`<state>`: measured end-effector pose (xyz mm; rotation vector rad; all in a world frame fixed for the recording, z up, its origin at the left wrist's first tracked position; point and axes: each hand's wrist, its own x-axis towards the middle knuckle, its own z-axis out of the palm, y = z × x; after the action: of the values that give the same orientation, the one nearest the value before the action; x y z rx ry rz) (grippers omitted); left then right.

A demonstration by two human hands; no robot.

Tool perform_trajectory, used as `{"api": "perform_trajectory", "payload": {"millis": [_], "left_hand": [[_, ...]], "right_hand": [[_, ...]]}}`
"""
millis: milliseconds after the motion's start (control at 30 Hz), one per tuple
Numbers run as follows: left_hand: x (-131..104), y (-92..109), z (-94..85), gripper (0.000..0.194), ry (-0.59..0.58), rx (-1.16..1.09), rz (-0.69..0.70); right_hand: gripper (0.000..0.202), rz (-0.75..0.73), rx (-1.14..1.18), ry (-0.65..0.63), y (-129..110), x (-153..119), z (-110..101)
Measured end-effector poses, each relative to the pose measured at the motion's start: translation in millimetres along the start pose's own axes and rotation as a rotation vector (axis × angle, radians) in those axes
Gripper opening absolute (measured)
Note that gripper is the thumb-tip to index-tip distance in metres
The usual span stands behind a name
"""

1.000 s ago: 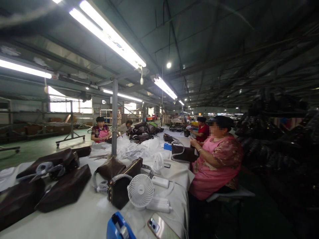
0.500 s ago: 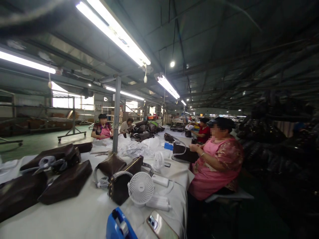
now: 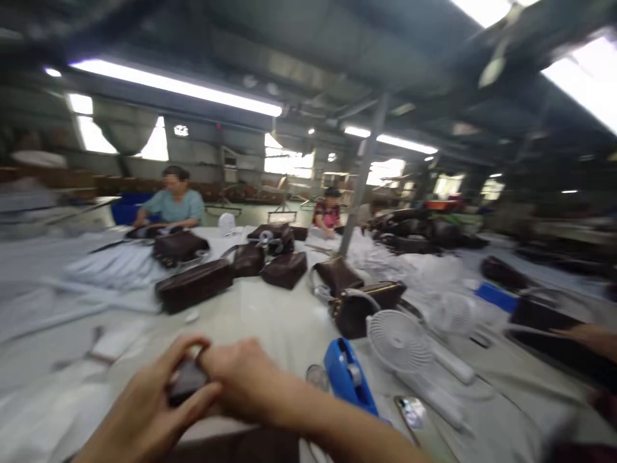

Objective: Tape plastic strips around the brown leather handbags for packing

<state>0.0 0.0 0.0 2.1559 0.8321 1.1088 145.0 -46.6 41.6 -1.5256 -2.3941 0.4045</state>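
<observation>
My left hand is low in the view, its thumb and fingers curled round a small dark piece, blurred, perhaps leather. Against those fingertips rests my right hand, closed, with its fingers mostly turned away from view. What it pinches cannot be made out. Below both wrists lies a dark brown surface, partly cut off by the bottom edge. A blue tape dispenser stands just right of my right hand.
A white fan and a phone lie to the right. Dark brown bags sit across the table, near a metal post. Co-workers sit at the far side, and another person's hand shows at right.
The view has swung left and down. Both my hands, out of sight before, now show at the bottom. The fan, phone and tape dispenser appear farther right.
</observation>
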Motion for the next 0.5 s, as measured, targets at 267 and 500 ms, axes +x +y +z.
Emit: {"api": "perform_trajectory", "payload": {"millis": [267, 500], "left_hand": [[52, 38, -48.5, 0.045, 0.543, -0.506, 0.108], [49, 32, -68.5, 0.045, 0.152, -0.517, 0.102]], "right_hand": [[0.027, -0.096, 0.411, 0.453, -20, 51, -30], [0.018, -0.133, 0.229, 0.466, -16, 49, -21]]}}
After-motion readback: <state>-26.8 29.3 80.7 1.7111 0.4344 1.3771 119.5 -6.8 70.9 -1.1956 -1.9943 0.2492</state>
